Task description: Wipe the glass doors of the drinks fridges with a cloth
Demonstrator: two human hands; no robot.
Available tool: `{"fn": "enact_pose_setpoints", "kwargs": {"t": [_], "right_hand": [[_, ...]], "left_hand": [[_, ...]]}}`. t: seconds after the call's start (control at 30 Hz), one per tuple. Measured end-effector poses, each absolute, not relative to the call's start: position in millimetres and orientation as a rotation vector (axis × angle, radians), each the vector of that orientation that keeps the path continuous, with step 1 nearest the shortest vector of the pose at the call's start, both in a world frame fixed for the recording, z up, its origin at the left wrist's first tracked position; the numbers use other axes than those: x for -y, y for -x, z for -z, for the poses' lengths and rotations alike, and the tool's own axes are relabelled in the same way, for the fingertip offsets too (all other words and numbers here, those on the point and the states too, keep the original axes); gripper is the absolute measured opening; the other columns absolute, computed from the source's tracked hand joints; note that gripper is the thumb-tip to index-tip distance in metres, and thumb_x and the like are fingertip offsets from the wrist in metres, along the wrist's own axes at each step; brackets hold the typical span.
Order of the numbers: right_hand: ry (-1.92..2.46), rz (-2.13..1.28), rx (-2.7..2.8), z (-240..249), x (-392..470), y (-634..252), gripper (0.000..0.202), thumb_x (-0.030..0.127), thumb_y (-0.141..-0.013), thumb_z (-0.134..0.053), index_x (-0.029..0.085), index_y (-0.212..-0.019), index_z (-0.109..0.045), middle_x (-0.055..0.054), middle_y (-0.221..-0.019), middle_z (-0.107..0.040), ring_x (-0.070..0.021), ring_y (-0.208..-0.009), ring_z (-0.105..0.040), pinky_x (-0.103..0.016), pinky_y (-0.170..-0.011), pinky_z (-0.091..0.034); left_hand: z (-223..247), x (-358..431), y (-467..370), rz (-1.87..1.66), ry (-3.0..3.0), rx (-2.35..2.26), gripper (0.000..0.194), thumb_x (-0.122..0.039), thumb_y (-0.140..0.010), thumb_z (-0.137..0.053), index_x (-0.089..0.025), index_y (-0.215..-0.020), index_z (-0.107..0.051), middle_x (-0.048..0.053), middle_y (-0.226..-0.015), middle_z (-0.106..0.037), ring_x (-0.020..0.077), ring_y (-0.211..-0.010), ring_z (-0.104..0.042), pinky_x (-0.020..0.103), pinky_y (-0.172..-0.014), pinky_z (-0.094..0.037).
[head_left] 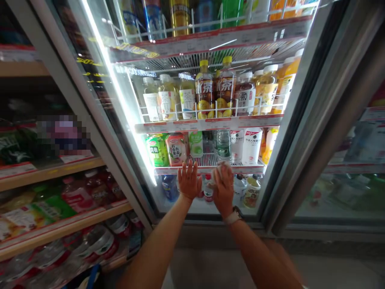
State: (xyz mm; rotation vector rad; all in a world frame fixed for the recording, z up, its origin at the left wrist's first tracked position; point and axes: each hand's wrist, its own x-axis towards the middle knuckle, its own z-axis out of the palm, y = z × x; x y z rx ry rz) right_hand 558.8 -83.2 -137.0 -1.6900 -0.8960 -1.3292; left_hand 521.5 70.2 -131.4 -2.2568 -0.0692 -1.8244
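Head view, forward-down onto nearby fridge [204,220]

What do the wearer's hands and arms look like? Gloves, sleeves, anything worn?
No gloves on the left hand or right hand; forearms bare of sleeves where visible. A watch with a pale band and dark case is on the right wrist.

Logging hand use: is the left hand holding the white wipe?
No, the white wipe is under the right hand, apart from the left hand.
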Motion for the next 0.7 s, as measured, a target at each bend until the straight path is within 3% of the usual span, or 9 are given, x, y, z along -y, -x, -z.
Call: {"fn": "enact_pose_setpoints", "kwargs": {"t": [0.1,0.23,0.4,0.53,0.7], "right_hand": [[1.644,1.297,1.141,145,57,-543,0.059,0.003,-0.091,-0.040,0.023,-0.147,-0.042,-0.008,-0.147,-0.050,-0.0217,-0.146,-0.030,-0.046,-0.118,-0.036],[1.701,1.275,1.206,147,64,-547,0.054,0.003,-0.092,-0.041,0.023,-0.142,-0.049,-0.008,-0.144,-0.054,-0.0193,-0.144,-0.033,-0.042,-0.118,-0.034],[1.837,1.414,0.933,141,131,-581,0.049,0.015,-0.095,-0.045,0.022,-0.144,-0.047,-0.010,-0.152,-0.043,-0.0248,-0.146,-0.028,-0.051,-0.120,-0.027],[1.802,1.476,0.614,134,184,-609,0.060,0.009,-0.091,-0.040,0.021,-0.150,-0.036,-0.011,-0.159,-0.030,-0.0293,-0.149,-0.018,-0.062,-0.118,-0.021],[1.700,1.462,0.451,126,175,-610,0.069,0.005,-0.085,-0.034,0.019,-0.152,-0.032,-0.012,-0.160,-0.025,-0.0320,-0.149,-0.018,-0.065,-0.116,-0.024]], "left_hand": [[130,-71,-521,1.795,2.204,0.114,0.051,-0.032,-0.098,-0.034,-0.016,-0.146,-0.042,0.014,-0.146,-0.049,0.0231,-0.148,-0.023,0.045,-0.122,-0.016],[127,-70,-518,1.801,2.192,0.093,0.052,-0.033,-0.098,-0.032,-0.015,-0.146,-0.041,0.014,-0.146,-0.049,0.0230,-0.148,-0.021,0.045,-0.122,-0.017],[126,-69,-518,1.844,2.225,0.047,0.057,-0.037,-0.096,-0.040,-0.014,-0.148,-0.038,0.015,-0.148,-0.046,0.0255,-0.148,-0.022,0.046,-0.121,-0.018],[127,-69,-519,1.868,2.244,0.022,0.058,-0.036,-0.095,-0.042,-0.015,-0.149,-0.035,0.015,-0.149,-0.045,0.0261,-0.147,-0.024,0.046,-0.121,-0.018],[125,-67,-518,1.886,2.262,0.008,0.059,-0.035,-0.095,-0.043,-0.016,-0.151,-0.032,0.014,-0.150,-0.043,0.0254,-0.148,-0.023,0.045,-0.122,-0.017]]}}
